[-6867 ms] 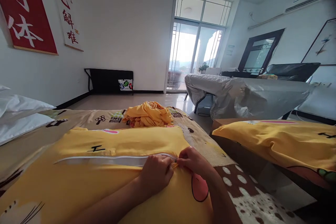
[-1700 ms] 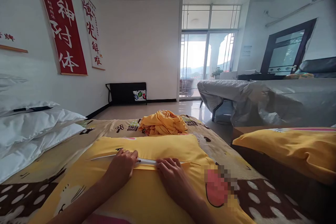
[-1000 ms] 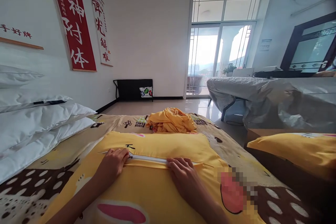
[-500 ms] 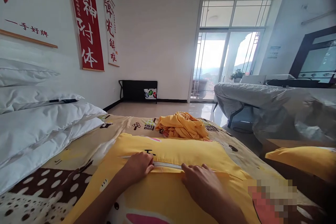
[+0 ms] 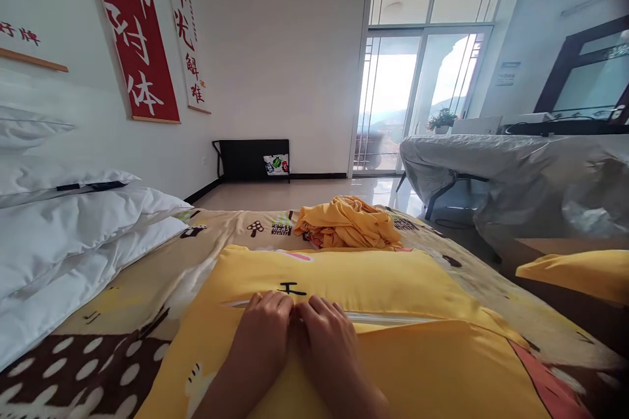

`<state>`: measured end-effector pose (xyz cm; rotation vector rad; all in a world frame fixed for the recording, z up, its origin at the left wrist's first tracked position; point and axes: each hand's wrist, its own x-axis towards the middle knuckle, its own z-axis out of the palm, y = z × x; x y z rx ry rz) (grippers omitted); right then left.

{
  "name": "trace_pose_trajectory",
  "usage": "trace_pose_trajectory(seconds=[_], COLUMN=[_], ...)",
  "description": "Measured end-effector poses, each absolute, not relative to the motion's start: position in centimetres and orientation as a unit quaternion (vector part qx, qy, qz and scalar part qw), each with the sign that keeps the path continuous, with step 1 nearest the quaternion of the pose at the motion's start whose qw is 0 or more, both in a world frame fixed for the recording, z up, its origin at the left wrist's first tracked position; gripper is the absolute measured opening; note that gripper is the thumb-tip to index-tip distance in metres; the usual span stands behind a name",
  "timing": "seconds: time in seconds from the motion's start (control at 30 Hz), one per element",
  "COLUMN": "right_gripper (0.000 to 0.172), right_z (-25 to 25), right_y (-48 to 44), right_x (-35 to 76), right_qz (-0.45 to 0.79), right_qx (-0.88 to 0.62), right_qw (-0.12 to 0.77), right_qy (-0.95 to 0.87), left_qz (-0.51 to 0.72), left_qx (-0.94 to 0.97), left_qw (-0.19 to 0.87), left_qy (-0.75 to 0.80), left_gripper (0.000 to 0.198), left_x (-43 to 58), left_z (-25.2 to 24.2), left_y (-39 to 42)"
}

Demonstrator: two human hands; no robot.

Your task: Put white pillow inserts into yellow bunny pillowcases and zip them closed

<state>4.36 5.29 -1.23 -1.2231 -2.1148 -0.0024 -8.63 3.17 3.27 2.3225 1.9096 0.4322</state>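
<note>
A yellow pillow (image 5: 422,281) in a printed case lies in front of me. Across its middle runs a white zipper (image 5: 388,319), with a gap along the fabric edge at the right. My left hand (image 5: 268,317) is closed on the zipper left of centre, just below a black printed mark. Right beside it, nearly touching, my right hand (image 5: 327,324) is also closed on the zipper. Its curled fingers hide the zipper pull, so I cannot see which fingertips hold it.
Crumpled yellow cloth (image 5: 348,222) lies behind the pillow on the patterned blanket (image 5: 236,229). White pillows (image 5: 88,229) are stacked at the left. At the right, another yellow item (image 5: 580,272) rests on a cardboard box, near a plastic-covered table (image 5: 491,154).
My right hand has moved left along the zipper until it is beside my left hand. More of the zipper shows at the right. The view has tilted down slightly.
</note>
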Motion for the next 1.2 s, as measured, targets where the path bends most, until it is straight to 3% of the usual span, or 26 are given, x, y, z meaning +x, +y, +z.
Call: trace_pose_trajectory(seconds=[0.13,0.37,0.6,0.93,1.2], right_gripper=[0.024,0.014,0.014,0.021,0.022], right_z=[-0.8,-0.7,-1.1,-1.4,-1.2], right_y=[5.2,4.7,4.2,4.5,4.6], right_x=[4.7,3.8,2.9,2.6,2.5], right_qz=[-0.02,-0.067,-0.076,-0.111,-0.057], right_qx=[-0.452,-0.365,-0.309,-0.244,-0.228], right_qw=[0.366,0.477,0.45,0.504,0.518], right_qy=[-0.813,-0.797,-0.834,-0.821,-0.823], left_qz=[0.172,0.178,0.187,0.168,0.1], left_qx=[0.764,0.767,0.77,0.76,0.759], left_qw=[0.05,0.07,0.059,0.024,-0.002], left_qy=[0.619,0.613,0.607,0.627,0.643], left_gripper=[0.023,0.019,0.018,0.022,0.026], left_x=[-10.0,-11.9,-12.5,-11.6,-11.1], left_z=[4.0,5.2,5.0,5.3,5.5], left_y=[2.8,2.2,2.2,1.7,1.6])
